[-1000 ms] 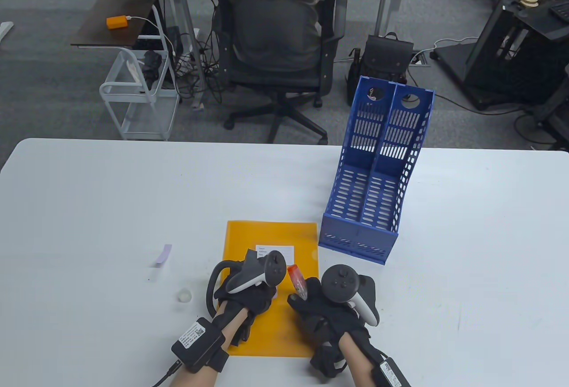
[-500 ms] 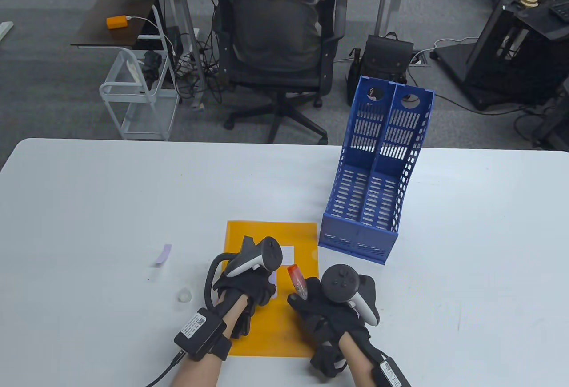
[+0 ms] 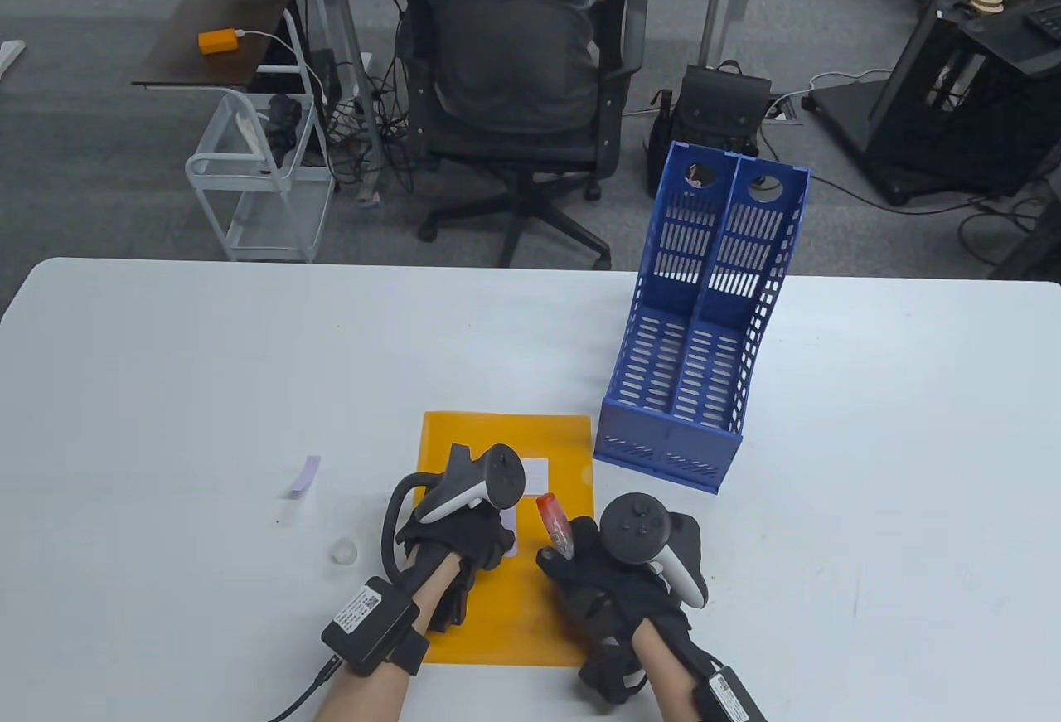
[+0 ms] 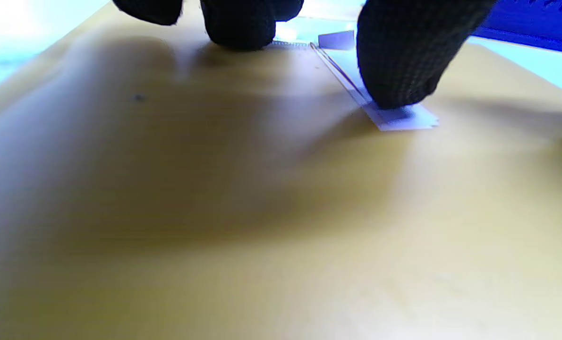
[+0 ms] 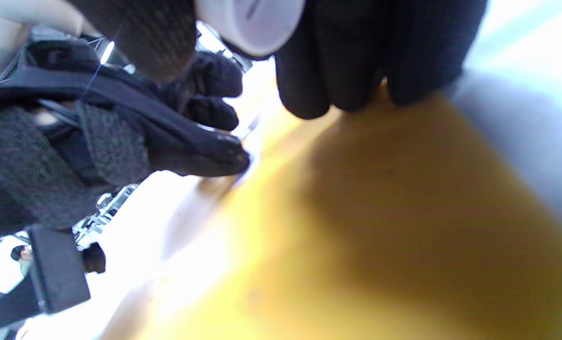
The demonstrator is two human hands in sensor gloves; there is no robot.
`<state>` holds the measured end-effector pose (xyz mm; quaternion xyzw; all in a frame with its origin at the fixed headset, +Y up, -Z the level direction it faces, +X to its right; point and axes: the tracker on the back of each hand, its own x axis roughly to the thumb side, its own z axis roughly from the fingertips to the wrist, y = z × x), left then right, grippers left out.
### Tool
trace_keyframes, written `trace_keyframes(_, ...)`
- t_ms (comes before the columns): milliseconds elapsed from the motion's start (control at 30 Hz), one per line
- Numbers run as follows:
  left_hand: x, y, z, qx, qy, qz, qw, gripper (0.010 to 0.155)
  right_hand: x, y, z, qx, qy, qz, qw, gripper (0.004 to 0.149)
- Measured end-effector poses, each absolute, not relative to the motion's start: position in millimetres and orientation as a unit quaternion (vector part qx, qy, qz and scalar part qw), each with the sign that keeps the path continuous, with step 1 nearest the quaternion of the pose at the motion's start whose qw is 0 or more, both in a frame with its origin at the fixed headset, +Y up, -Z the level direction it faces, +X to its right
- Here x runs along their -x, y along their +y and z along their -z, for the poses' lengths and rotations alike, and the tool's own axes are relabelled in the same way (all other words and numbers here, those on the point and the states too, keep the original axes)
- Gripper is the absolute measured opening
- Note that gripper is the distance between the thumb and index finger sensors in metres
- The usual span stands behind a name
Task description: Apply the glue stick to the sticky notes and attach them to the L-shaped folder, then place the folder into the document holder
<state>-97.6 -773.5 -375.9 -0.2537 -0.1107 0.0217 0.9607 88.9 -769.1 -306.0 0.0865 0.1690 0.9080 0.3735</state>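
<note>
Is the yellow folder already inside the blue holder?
No, the yellow folder lies flat on the table in front of the blue holder, whose two slots look empty.

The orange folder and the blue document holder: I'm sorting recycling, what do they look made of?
Orange folder: probably thin plastic sheet with a smooth, slightly glossy face, lying flat. Blue document holder: apparently rigid moulded plastic, matte, with slotted walls.
</note>
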Motion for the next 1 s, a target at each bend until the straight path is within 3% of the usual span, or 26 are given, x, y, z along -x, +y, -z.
trace_keyframes(67,97.6,-774.5,376.6,0.263,-0.106,-0.031,0.958,0.069,-88.8,-769.1,305.9,-0.087,0.169,-0.908,0.373,0.057)
trace_keyframes(167,100.3,-775.2,377.5,0.265,-0.106,-0.04,0.958,0.075,-88.8,-769.1,306.1,-0.088,0.169,-0.909,0.371,0.057)
trace_keyframes(600,98.5,-776.3,374.9,0.282,-0.115,-0.011,0.952,0.07,-88.7,-769.0,306.2,-0.088,0.168,-0.909,0.371,0.057)
trace_keyframes(733,99.3,-777.2,374.5,0.284,-0.116,-0.023,0.951,0.078,-88.7,-769.1,306.1,-0.087,0.168,-0.909,0.371,0.057)
trace_keyframes(1000,95.8,-775.4,374.2,0.288,-0.123,0.008,0.95,0.07,-88.6,-769.2,306.4,-0.086,0.163,-0.909,0.373,0.058)
